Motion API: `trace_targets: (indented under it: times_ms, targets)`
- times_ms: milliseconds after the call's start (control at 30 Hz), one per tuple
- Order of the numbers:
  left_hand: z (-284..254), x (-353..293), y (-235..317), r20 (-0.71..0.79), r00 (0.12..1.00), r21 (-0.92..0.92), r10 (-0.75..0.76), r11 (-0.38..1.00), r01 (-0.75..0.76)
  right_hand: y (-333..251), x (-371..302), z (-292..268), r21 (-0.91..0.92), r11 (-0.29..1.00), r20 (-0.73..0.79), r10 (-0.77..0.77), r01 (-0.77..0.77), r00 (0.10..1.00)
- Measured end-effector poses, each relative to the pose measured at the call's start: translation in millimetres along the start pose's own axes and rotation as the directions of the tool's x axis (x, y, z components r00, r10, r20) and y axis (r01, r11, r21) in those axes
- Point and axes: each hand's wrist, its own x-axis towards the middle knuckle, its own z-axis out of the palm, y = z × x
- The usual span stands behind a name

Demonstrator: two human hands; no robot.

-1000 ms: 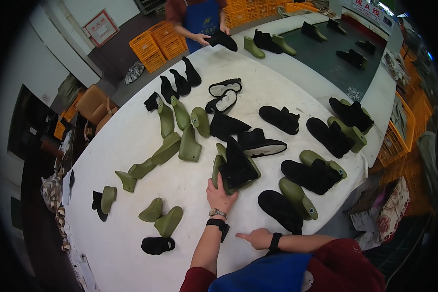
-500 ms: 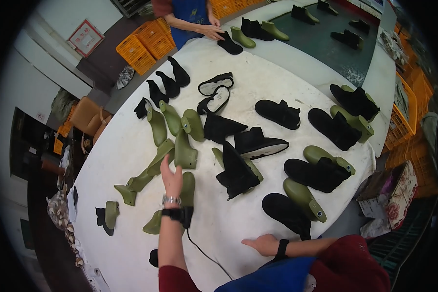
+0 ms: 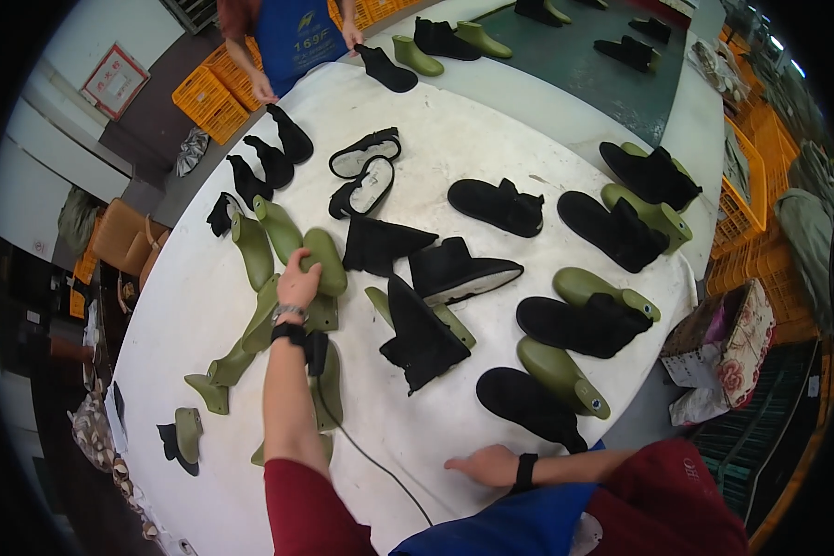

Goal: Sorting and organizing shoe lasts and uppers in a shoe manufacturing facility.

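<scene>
My left hand point(image 3: 298, 283) reaches over the table and grips an olive-green shoe last point(image 3: 324, 259). Its thumb and fingers are closed around the last's near end. Other green lasts point(image 3: 252, 252) lie close by, some of them touching one another. Just to the right stand a black boot upper point(image 3: 387, 246) and a black boot point(image 3: 459, 271) with a pale sole. My right hand point(image 3: 486, 465) rests low over the near edge, one finger stretched left, and no object shows in it. Nearest to it is a black shoe point(image 3: 531, 406) beside a green last point(image 3: 563, 375).
Pairs of black shoes and lasts line the right side of the white table point(image 3: 435, 120). A co-worker's hand point(image 3: 352, 37) touches a black boot point(image 3: 386, 69) at the far edge. Orange crates point(image 3: 208, 100) stand behind. A cable point(image 3: 371, 454) trails from my left wrist.
My left hand has moved forward onto the last and closed on it; the last has shifted slightly toward me. The co-worker's hands have spread apart. The whole view has shifted.
</scene>
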Motion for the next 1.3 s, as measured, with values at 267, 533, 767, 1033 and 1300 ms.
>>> trace_targets:
  times_ms: [267, 533, 767, 1033, 1300]
  targets:
    - [-79, -258, 57, -0.085, 0.973, 0.045, 0.216, 0.976, -0.213, 19, 3, 29, -0.102, 0.991, -0.162, -0.097, 0.081, 0.982]
    - [13, -453, 45, 0.304, 0.951, 0.209, 0.062, 0.969, -0.13, 4, -91, -24, -0.115, 0.937, 0.096, -0.32, 0.329, 0.943]
    - [36, -469, 60, 0.12, 0.991, 0.097, 0.061, 0.993, -0.073, 9, -157, -117, -0.081, 0.985, -0.209, -0.166, 0.152, 0.964]
    - [51, -474, 79, 0.131, 0.99, 0.14, 0.046, 0.988, -0.064, 92, -105, -293, -0.373, 0.909, -0.702, -0.148, -0.184, 0.697]
    - [49, -473, 82, 0.162, 0.986, 0.175, -0.039, 0.985, 0.01, 160, -1, -304, -0.098, 0.816, -0.728, 0.332, -0.57, 0.6]
